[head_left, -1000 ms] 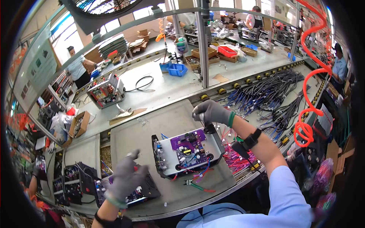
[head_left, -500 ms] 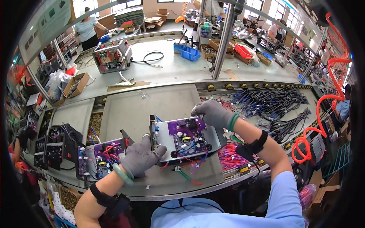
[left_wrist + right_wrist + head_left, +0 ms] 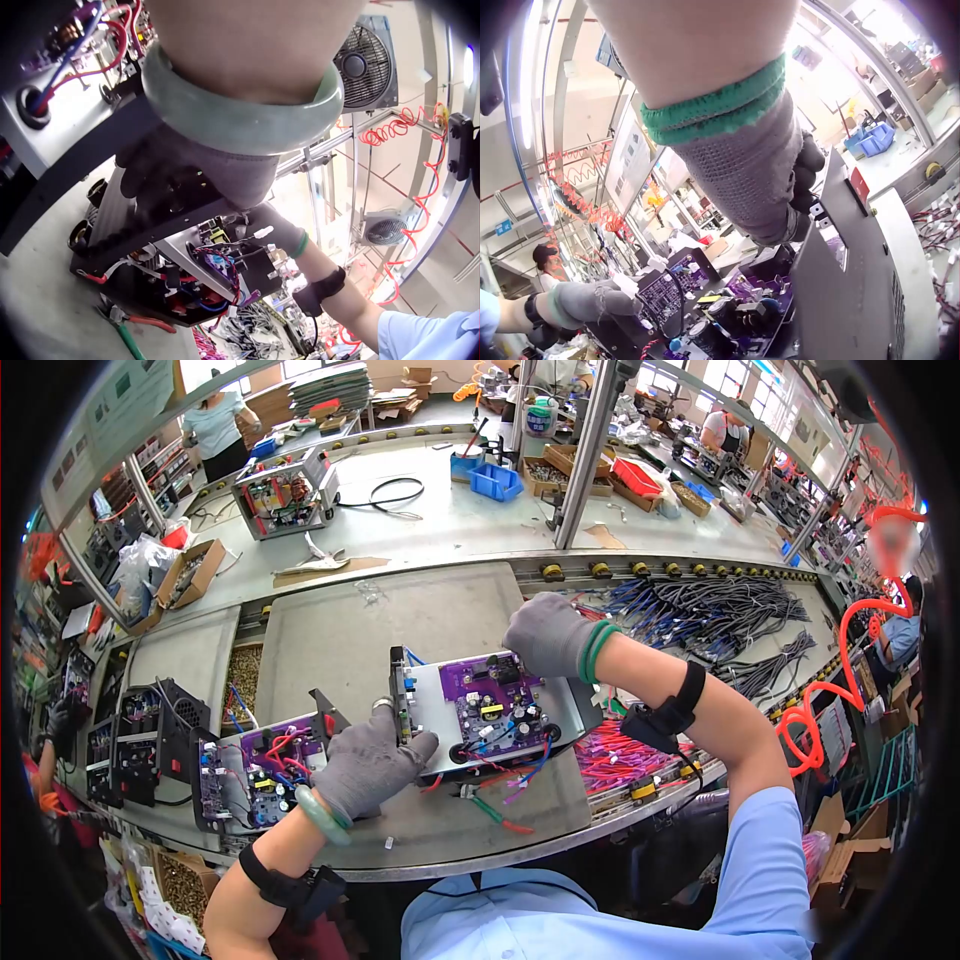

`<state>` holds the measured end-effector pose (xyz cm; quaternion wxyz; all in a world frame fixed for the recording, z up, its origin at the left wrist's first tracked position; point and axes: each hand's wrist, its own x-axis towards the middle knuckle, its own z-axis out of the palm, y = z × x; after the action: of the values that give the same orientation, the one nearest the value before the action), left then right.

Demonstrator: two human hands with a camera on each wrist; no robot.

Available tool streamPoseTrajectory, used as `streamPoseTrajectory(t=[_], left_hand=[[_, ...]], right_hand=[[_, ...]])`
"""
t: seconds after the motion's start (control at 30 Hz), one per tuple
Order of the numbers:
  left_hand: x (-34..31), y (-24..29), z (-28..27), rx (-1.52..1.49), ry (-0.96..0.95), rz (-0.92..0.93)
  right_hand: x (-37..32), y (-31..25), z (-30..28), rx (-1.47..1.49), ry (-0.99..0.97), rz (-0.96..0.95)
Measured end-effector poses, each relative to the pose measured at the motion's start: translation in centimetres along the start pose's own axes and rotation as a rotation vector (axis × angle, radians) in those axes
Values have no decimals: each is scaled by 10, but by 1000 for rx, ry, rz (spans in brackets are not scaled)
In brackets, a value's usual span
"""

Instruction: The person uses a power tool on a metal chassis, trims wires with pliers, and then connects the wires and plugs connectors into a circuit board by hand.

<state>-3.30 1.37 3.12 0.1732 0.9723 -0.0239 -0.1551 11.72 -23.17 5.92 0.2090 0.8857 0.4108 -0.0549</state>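
A metal chassis carrying a purple circuit board lies before me on the worktop. My gloved left hand grips its black left panel, with the thumb over the panel edge. At the far right corner, my gloved right hand has curled fingers reaching down by the end panel. A small black part with white spots shows right at these fingertips; I cannot tell whether they hold it. Green-and-red-handled pliers lie in front of the chassis.
Left of the chassis stands a second open unit, then a black-cased one. Bundles of pink-red wires and dark cables lie to the right. A metal post rises behind, near blue bins.
My left hand has moved right from over the neighbouring unit onto the chassis's left panel. My right hand stays at the far corner, its fingers now turned downward. The head view has shifted.
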Motion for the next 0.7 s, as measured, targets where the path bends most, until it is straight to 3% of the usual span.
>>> streamPoseTrajectory(t=[0.23,0.3,0.43,0.53,0.6,0.63,0.7], left_hand=[[-2,3,-1,-32,5,-7],[-6,11,-9,-115,23,-70],[-7,13,-10,-84,47,21],[-6,16,-12,-104,44,-34],[-5,14,-9,-97,68,-72],[-5,11,-8,-101,67,-73],[-7,8,-6,-73,113,53]], right_hand=[[29,3,-7,-136,1,-182],[38,-4,-24,-310,-150,-257],[50,-11,-34,-341,-300,-305],[45,-8,-30,-285,-312,-257],[31,-2,-23,-56,-236,-84],[23,-1,-14,-59,-239,-86],[2,-7,16,-26,81,70]])
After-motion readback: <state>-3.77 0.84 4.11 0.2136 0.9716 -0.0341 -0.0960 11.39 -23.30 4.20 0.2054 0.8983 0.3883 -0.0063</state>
